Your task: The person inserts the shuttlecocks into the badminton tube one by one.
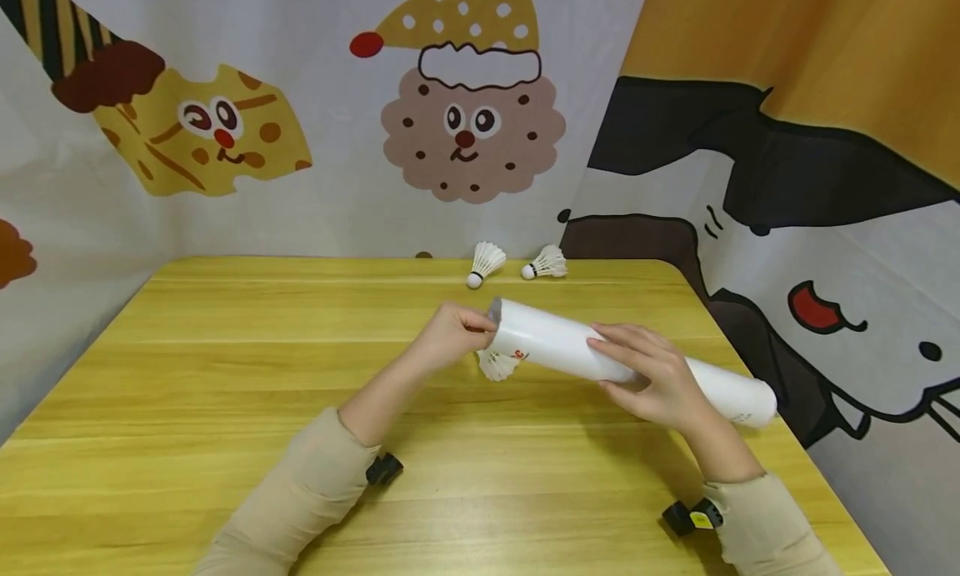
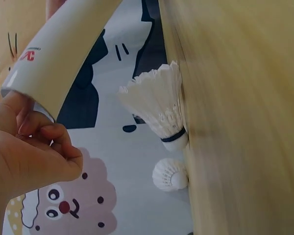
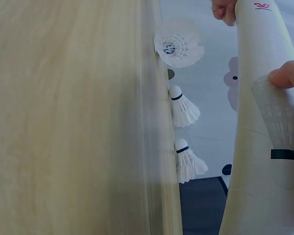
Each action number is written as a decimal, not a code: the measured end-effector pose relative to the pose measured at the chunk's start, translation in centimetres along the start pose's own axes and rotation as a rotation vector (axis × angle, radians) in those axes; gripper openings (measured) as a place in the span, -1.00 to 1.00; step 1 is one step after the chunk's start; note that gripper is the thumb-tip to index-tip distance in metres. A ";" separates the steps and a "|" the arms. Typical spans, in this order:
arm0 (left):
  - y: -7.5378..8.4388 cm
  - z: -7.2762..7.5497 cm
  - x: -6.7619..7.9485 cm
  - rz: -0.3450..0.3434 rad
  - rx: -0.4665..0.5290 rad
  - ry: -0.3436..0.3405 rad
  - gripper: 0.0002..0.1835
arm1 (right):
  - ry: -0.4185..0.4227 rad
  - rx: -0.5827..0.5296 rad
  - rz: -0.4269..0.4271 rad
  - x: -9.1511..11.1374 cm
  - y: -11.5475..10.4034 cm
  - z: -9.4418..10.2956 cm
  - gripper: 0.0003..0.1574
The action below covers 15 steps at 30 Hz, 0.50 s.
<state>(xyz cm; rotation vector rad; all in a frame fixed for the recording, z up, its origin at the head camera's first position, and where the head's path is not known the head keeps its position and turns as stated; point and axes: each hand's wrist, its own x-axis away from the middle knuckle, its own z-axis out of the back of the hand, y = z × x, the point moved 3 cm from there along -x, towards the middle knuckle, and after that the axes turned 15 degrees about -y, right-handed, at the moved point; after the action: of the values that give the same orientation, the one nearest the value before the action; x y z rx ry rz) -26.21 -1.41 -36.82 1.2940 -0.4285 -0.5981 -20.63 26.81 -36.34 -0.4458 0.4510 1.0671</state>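
My right hand (image 1: 652, 376) grips a white shuttlecock tube (image 1: 551, 338) around its middle, with the thumb on the near side. The tube slants above the table, its mouth facing left. At that mouth is my left hand (image 1: 453, 334); some of its fingers (image 2: 18, 104) reach inside, the others are curled. Their tips are hidden by the tube wall, so I cannot tell whether they pinch anything. Partly covered by the tube in the head view, a white feather shuttlecock (image 1: 497, 366) rests on the table below the mouth. A printed shuttlecock picture (image 3: 284, 117) decorates the tube.
Two more shuttlecocks lie at the table's back edge, one (image 1: 486, 264) left of the other (image 1: 546, 262). Behind the wooden table (image 1: 262, 326) hangs a cartoon-print curtain (image 1: 315, 217). The tube's far end (image 1: 761, 403) comes close to the table's right edge.
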 end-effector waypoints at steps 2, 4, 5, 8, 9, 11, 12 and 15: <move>0.1 -0.3 -0.3 -0.017 -0.008 0.002 -0.83 | -0.001 0.001 -0.006 0.1 0.0 0.0 -0.46; 0.1 -0.4 -0.4 -0.022 -0.013 0.002 -0.82 | -0.004 0.003 -0.017 0.2 0.0 0.0 -0.46; 0.1 -0.4 -0.4 -0.031 -0.015 0.002 -0.82 | -0.007 0.004 -0.024 0.2 0.0 0.0 -0.46; 0.1 -0.3 -0.3 -0.036 -0.012 -0.014 -0.81 | -0.014 0.000 -0.031 0.3 0.1 0.0 -0.45; 0.1 -0.2 -0.3 -0.035 -0.012 -0.027 -0.81 | -0.017 -0.003 -0.031 0.3 0.1 0.0 -0.45; 0.0 0.0 -0.2 -0.042 -0.009 -0.060 -0.81 | -0.020 -0.007 -0.029 0.3 0.1 0.0 -0.45; 0.0 0.1 -0.2 -0.046 -0.012 -0.079 -0.81 | -0.021 -0.008 -0.028 0.2 0.1 0.0 -0.45; -0.1 0.6 0.0 -0.097 -0.030 -0.147 -0.81 | -0.024 -0.013 -0.029 0.2 0.2 0.0 -0.44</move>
<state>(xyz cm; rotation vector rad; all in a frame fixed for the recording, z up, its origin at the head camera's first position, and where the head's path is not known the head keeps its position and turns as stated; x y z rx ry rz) -26.59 -1.83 -36.75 1.2515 -0.4773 -0.7817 -20.67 27.05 -36.49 -0.4490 0.4153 1.0472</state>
